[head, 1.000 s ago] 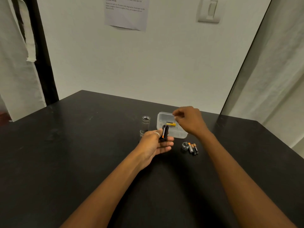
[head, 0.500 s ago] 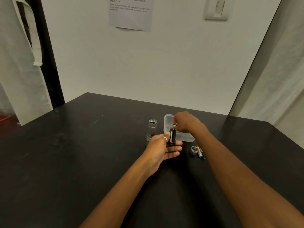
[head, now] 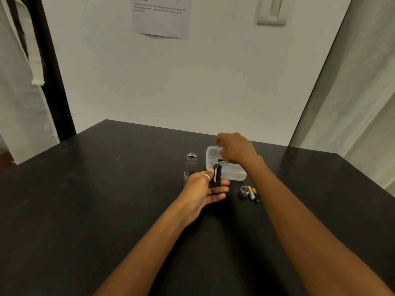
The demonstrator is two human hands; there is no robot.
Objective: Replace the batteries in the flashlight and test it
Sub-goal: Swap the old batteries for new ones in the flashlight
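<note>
Table [head: 106, 199]: work surface. Right hand [head: 237, 149] hovers over the clear box [head: 233, 177], likely for a fresh cell; whether its fingers hold anything cannot be told. Left hand [head: 201, 189] pinches the battery carrier [head: 216, 175] upright for loading. Flashlight tube [head: 190, 165] stands open beside the box; cap [head: 244, 190] and loose batteries [head: 254, 194] lie set aside.

Black matte table [head: 85, 210] across the lower half, faintly scuffed, far corner reaching toward the wall. Behind it, plain white wall [head: 171, 86]. High on that wall, a printed paper sheet [head: 161, 17], lower right corner curling off, text too small to read. Right of the sheet, a pale switch plate [head: 271, 10], cut off by the top edge. At the left, a dark upright post [head: 55, 82] with white cloth [head: 19, 99] hanging just beside it. At the right, a pale curtain [head: 352, 92] behind a slanting dark edge.
</note>
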